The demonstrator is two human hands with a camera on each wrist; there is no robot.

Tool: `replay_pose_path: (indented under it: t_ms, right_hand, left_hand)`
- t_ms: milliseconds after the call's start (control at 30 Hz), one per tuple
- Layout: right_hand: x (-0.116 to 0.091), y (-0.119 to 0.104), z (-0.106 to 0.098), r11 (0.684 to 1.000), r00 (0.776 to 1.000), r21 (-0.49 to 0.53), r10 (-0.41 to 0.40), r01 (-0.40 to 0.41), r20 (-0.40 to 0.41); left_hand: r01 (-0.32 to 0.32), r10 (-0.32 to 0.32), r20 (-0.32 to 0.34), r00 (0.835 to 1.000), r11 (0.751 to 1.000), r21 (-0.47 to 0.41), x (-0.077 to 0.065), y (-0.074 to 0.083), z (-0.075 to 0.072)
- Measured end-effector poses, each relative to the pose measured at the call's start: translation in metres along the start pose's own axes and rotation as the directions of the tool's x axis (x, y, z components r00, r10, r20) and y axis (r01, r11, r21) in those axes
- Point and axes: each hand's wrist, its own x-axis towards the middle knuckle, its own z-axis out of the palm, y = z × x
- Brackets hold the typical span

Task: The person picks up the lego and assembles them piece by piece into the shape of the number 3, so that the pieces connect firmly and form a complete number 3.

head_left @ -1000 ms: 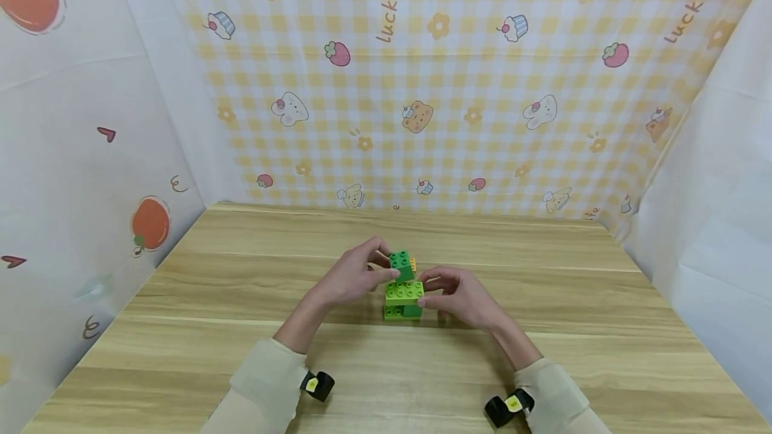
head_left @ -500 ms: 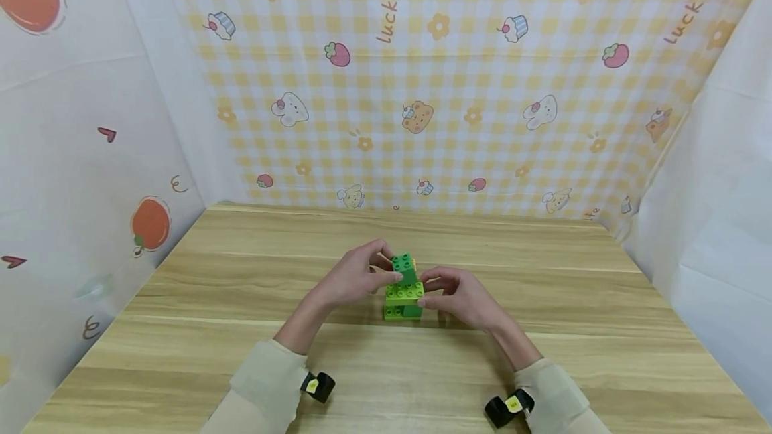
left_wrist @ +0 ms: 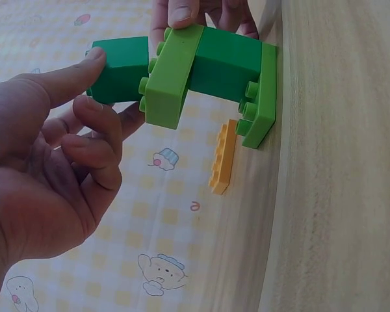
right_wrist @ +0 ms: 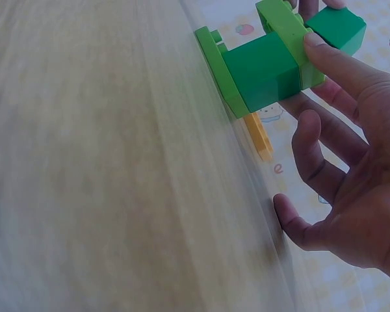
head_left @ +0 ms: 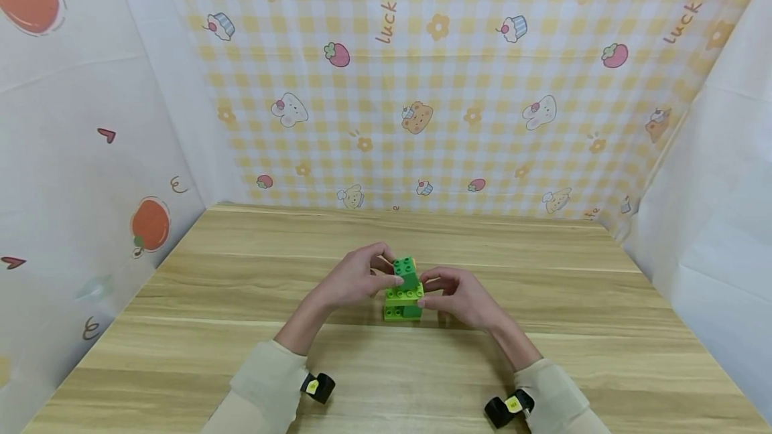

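In the head view, a stack of toy building bricks stands mid-table. At its foot lies a light green brick (head_left: 392,314), with a dark green brick (left_wrist: 226,62) on part of it. Across that one sits a second light green brick (left_wrist: 174,84). My left hand (head_left: 357,278) pinches another dark green brick (head_left: 406,272) between thumb and fingers, right at the upper light green brick's studs. In the left wrist view it looks slightly tilted; whether it is pressed home I cannot tell. My right hand (head_left: 460,297) grips the upper light green brick at its right end.
A yellow-orange brick (left_wrist: 223,158) lies on the wooden table (head_left: 543,273) behind the stack, mostly hidden in the head view. Patterned cloth (head_left: 386,86) hangs at the back, and white cloth (head_left: 712,153) closes off the sides.
My left hand has lowered the upper dark green brick and shifted it slightly right, onto the light green brick's studs. The right hand and the lower stack have stayed in place.
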Motion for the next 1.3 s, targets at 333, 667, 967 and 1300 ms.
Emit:
replay_pose_path:
  t_ms: [333, 667, 967, 1300]
  right_hand:
    - [-0.0001, -0.0010, 0.0000, 1.000, 1.000, -0.004, 0.002, -0.002, 0.000]
    - [-0.0010, -0.0013, 0.0005, 1.000, 1.000, 0.003, 0.009, -0.009, -0.006]
    - [-0.0019, -0.0019, 0.0004, 1.000, 1.000, 0.012, 0.028, -0.028, -0.008]
    - [-0.0021, -0.0029, 0.0007, 0.999, 1.000, 0.021, 0.025, -0.025, -0.009]
  left_hand:
    - [0.002, -0.002, 0.014, 1.000, 1.000, 0.001, 0.0013, -0.0021, 0.0018]
    - [0.005, -0.005, 0.030, 1.000, 1.000, -0.001, 0.0010, -0.0019, 0.0044]
    - [-0.006, 0.006, 0.039, 0.999, 1.000, -0.007, 0.0021, -0.0029, 0.0050]
    - [-0.011, 0.011, 0.042, 0.999, 1.000, -0.001, 0.0014, -0.0032, 0.0058]
